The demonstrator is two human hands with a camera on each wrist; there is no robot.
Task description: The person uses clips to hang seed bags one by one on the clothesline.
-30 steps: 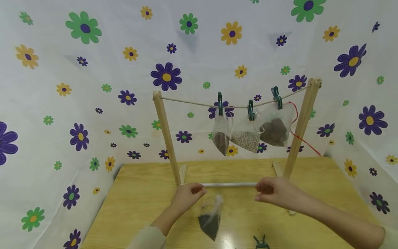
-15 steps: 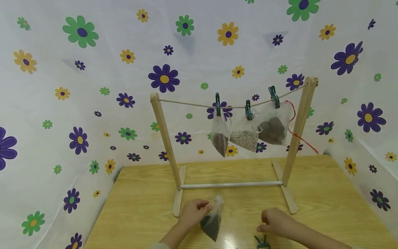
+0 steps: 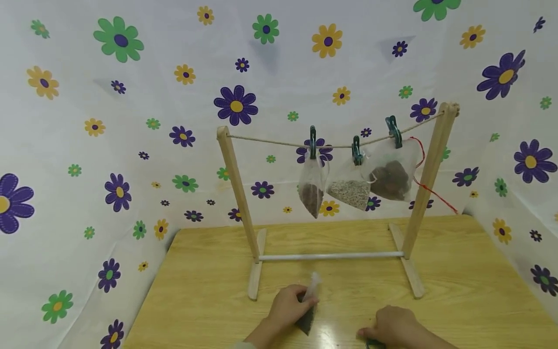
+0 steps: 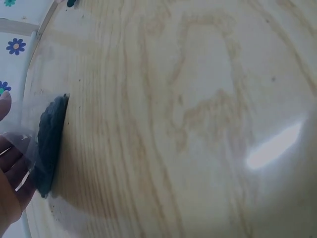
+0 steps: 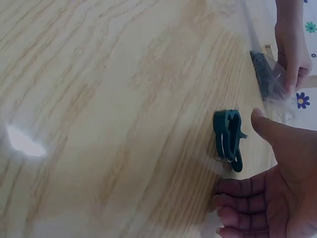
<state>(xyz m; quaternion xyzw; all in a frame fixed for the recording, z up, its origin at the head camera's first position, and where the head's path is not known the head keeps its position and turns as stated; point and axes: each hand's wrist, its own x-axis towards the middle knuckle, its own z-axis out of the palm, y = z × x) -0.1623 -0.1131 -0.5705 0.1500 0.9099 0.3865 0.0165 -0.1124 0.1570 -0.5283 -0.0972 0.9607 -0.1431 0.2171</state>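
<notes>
My left hand point(image 3: 287, 306) holds a small sheer drawstring bag point(image 3: 308, 321) with dark filling by its see-through upper part, thumb on one side and fingers on the other. In the left wrist view the bag's dark lower part point(image 4: 51, 141) is at or just above the wood. Close to the front, my right hand point(image 3: 395, 325) is beside a dark green clip point(image 5: 219, 131) lying on the table. Its thumb and loosely bent fingers are on either side of the clip, with a gap visible in the right wrist view. The head view shows only part of that clip.
A wooden stand with a left post point(image 3: 239, 194), a right post point(image 3: 429, 179) and a white crossbar point(image 3: 331, 256) stands behind the hands. From its cord point(image 3: 270, 141) hang three filled sheer bags, including a pale-filled one point(image 3: 350, 194), on green clips. Flowered cloth surrounds the table point(image 3: 196, 291).
Both hands have come away from the white crossbar towards the front. The left has taken hold of the dark-filled bag, and the right has come down beside the loose clip.
</notes>
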